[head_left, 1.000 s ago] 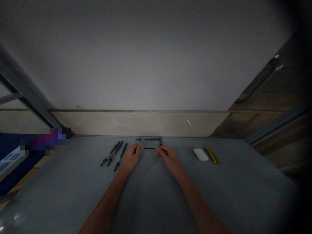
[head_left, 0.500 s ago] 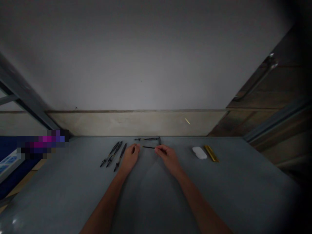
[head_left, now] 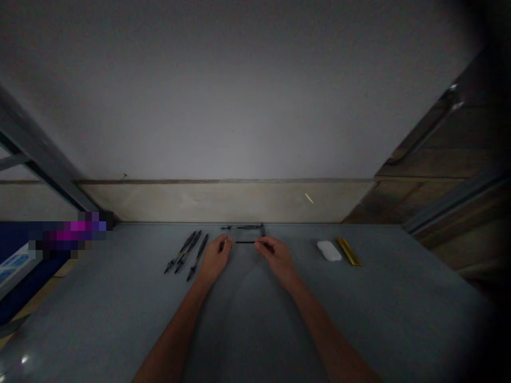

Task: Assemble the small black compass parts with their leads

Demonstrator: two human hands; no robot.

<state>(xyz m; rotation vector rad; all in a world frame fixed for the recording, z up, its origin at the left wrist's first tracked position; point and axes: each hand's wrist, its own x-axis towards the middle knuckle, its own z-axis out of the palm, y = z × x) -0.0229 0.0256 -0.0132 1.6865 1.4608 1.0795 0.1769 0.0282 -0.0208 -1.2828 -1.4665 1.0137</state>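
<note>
Single wide view from the wearer's head, above the near side of a gray surface (head_left: 247, 324), looking forward and down. The surface's far edge crosses below mid-height, both far corners in frame; a pale wall (head_left: 235, 106) fills most space above. The left hand (head_left: 215, 255) and right hand (head_left: 276, 256) look small, near the far edge.

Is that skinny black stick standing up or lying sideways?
Sideways: the black stick runs level from the right hand toward the left hand.
</note>
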